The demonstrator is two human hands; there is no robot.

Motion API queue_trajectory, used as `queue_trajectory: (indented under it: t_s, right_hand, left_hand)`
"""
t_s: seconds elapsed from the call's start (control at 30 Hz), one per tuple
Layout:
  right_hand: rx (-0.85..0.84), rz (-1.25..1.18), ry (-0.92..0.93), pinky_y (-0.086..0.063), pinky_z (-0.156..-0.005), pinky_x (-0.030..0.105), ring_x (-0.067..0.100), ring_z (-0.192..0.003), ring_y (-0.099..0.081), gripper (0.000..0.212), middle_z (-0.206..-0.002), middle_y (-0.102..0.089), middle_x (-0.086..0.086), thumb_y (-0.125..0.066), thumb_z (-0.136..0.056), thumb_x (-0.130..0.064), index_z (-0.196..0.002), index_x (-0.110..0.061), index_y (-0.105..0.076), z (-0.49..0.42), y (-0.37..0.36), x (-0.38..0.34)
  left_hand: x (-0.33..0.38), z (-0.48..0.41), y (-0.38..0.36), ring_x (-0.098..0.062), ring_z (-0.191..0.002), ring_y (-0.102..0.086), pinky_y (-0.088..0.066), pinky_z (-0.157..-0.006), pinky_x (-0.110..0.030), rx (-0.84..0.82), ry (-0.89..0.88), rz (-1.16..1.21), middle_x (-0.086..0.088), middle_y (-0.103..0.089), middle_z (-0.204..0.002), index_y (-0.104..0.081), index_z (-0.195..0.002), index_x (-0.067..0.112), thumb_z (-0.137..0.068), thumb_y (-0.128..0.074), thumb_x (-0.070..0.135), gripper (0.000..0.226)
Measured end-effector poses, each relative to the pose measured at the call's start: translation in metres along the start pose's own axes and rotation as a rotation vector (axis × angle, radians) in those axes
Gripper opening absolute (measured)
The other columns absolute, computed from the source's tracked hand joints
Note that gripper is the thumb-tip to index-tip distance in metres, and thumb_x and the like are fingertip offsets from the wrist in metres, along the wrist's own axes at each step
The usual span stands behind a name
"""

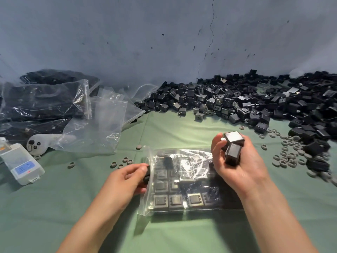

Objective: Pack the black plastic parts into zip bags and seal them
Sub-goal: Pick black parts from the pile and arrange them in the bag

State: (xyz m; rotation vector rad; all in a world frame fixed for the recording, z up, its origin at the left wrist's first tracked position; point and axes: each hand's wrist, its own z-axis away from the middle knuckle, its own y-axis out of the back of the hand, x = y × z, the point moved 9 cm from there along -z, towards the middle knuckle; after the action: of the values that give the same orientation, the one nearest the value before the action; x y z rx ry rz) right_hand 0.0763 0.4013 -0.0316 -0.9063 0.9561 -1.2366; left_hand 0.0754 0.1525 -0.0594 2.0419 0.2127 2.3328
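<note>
- Black plastic parts (234, 148), location?
- Two are gripped in the right hand (240, 167), fingers curled round them, above the zip bag (182, 181) lying on the desk (54, 207).
- Left hand (125, 179)?
- Fingers pinch the bag's open left edge.
- Progress?
- Bag partly filled in rows, unsealed. Filled bags (42, 101) lie far left, empty bags (105, 123) beside them. Loose pile (237, 103) behind is large; much packing judged left.

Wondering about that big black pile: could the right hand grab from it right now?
Probably not yet. The right hand already grips black parts, so its fingers are taken. The way to the pile looks free: only green cloth and grey rings lie between.
</note>
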Motion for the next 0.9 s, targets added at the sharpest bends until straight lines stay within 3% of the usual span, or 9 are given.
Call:
queue_trajectory:
  t_s: [0.13, 0.3, 0.37, 0.43, 0.57, 0.67, 0.73, 0.8, 0.9]
  right_hand:
    - [-0.003, -0.025, 0.026, -0.053, -0.047, 0.019, 0.013, -0.072, -0.064, 0.024, -0.083, -0.063, 0.009, -0.066, -0.080, -0.017, -0.101, -0.008, -0.059, 0.000, 0.001, -0.010]
    - [0.016, -0.022, 0.056, -0.053, -0.046, 0.019, 0.013, -0.072, -0.064, 0.031, -0.086, -0.064, 0.010, -0.066, -0.077, -0.016, -0.107, -0.009, -0.058, 0.000, 0.005, -0.018]
    - [0.032, -0.022, 0.066, -0.053, -0.046, 0.019, 0.014, -0.072, -0.065, 0.029, -0.087, -0.064, 0.010, -0.065, -0.083, -0.017, -0.110, -0.010, -0.058, 0.000, 0.007, -0.022]
    - [0.038, -0.027, 0.074, -0.053, -0.046, 0.019, 0.013, -0.072, -0.065, 0.026, -0.088, -0.063, 0.009, -0.063, -0.088, -0.020, -0.112, -0.010, -0.057, 0.000, 0.008, -0.024]
    - [0.039, -0.015, 0.082, -0.053, -0.046, 0.019, 0.014, -0.072, -0.064, 0.021, -0.087, -0.063, 0.010, -0.060, -0.091, -0.019, -0.110, -0.009, -0.057, 0.001, 0.007, -0.026]
    - [0.041, -0.003, 0.088, -0.055, -0.049, 0.020, 0.017, -0.072, -0.065, 0.025, -0.086, -0.064, 0.016, -0.057, -0.092, -0.020, -0.111, -0.004, -0.058, 0.004, 0.007, -0.029]
    - [0.026, 0.002, 0.086, -0.056, -0.051, 0.021, 0.019, -0.078, -0.065, 0.027, -0.090, -0.064, 0.019, -0.054, -0.093, -0.021, -0.111, -0.001, -0.058, 0.006, 0.006, -0.031]
    - [0.009, 0.018, 0.089, -0.056, -0.053, 0.022, 0.020, -0.088, -0.065, 0.029, -0.095, -0.064, 0.022, -0.053, -0.093, -0.022, -0.110, 0.000, -0.059, 0.007, 0.005, -0.032]
    - [0.006, 0.033, 0.088, -0.057, -0.054, 0.022, 0.021, -0.092, -0.066, 0.029, -0.097, -0.064, 0.024, -0.054, -0.091, -0.021, -0.111, -0.001, -0.059, 0.008, 0.004, -0.032]
  left_hand:
    - [0.017, 0.002, -0.022, 0.010, -0.081, -0.066, -0.046, -0.070, -0.006, 0.009, -0.180, -0.220, 0.014, -0.075, -0.088, -0.071, -0.100, 0.028, -0.094, -0.066, 0.019, 0.012]
    - [0.025, 0.009, -0.024, 0.011, -0.065, -0.061, -0.043, -0.063, -0.005, 0.045, -0.216, -0.141, 0.023, -0.069, -0.071, -0.071, -0.075, 0.027, -0.090, -0.060, 0.045, 0.026]
    - [0.023, 0.011, -0.028, 0.010, -0.079, -0.066, -0.044, -0.069, -0.005, 0.046, -0.200, -0.153, 0.018, -0.074, -0.086, -0.065, -0.099, 0.032, -0.082, -0.067, 0.047, 0.022]
    - [0.015, 0.013, -0.038, 0.002, -0.080, -0.070, -0.047, -0.071, -0.013, 0.016, -0.151, -0.168, 0.015, -0.075, -0.090, -0.050, -0.123, 0.035, -0.089, -0.070, 0.035, 0.040]
    - [0.015, 0.015, -0.042, -0.003, -0.076, -0.072, -0.049, -0.067, -0.014, 0.019, -0.158, -0.143, 0.012, -0.076, -0.093, -0.038, -0.140, 0.035, -0.094, -0.066, 0.025, 0.055]
    - [0.017, 0.011, -0.029, -0.008, -0.074, -0.074, -0.055, -0.063, -0.018, 0.081, -0.125, -0.050, -0.003, -0.066, -0.110, -0.043, -0.141, 0.031, -0.095, -0.064, 0.012, 0.054]
    - [0.018, 0.015, -0.029, -0.014, -0.071, -0.075, -0.059, -0.073, -0.030, 0.049, -0.090, -0.065, -0.001, -0.057, -0.114, -0.047, -0.134, 0.036, -0.092, -0.067, 0.014, 0.051]
    - [0.017, 0.017, -0.027, -0.012, -0.067, -0.074, -0.059, -0.082, -0.042, 0.029, -0.060, -0.120, -0.003, -0.059, -0.108, -0.048, -0.129, 0.038, -0.089, -0.071, 0.022, 0.049]
    - [0.020, 0.016, -0.021, -0.008, -0.070, -0.071, -0.054, -0.073, -0.037, 0.027, -0.069, -0.348, 0.001, -0.073, -0.084, -0.041, -0.134, 0.038, -0.088, -0.067, 0.039, 0.053]
